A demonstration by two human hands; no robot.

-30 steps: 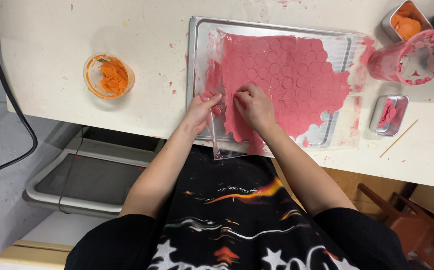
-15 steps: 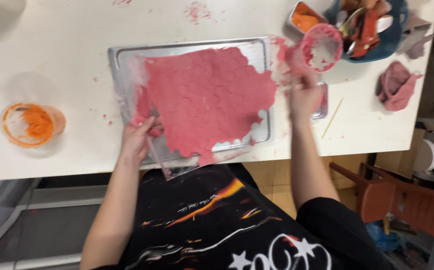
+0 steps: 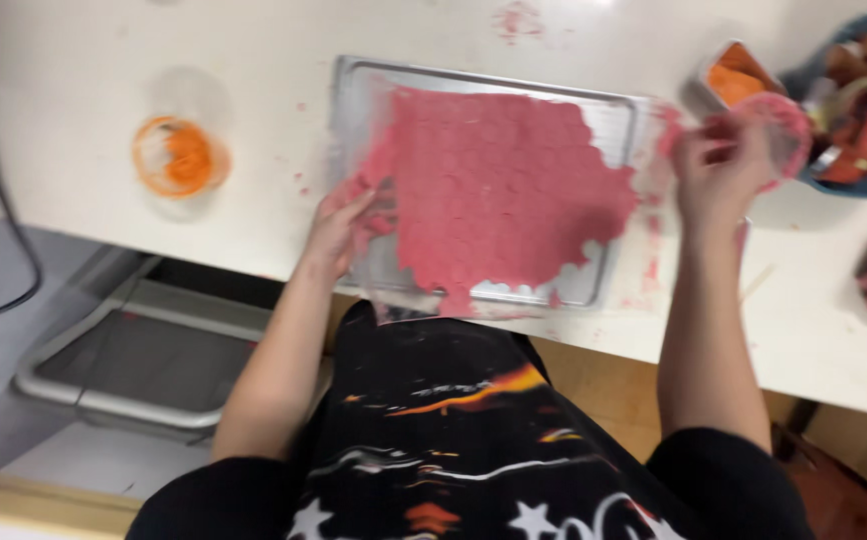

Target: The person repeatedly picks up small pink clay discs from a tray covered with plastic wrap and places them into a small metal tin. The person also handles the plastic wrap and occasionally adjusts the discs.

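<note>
Centrally, a pink sheet (image 3: 508, 195) with pressed round marks lies in the tray (image 3: 613, 110) on the table (image 3: 103, 60), its long axis running left to right. Left hand (image 3: 338, 230) rests at the sheet's left edge, fingers (image 3: 358, 205) spread flat and touching it. Right hand (image 3: 718, 175) is off the tray's right side, fingers closed around a pink-smeared cup (image 3: 778, 135). Left of the tray stands an orange-stained cup (image 3: 178, 158). The left hand is nearer the sheet.
</note>
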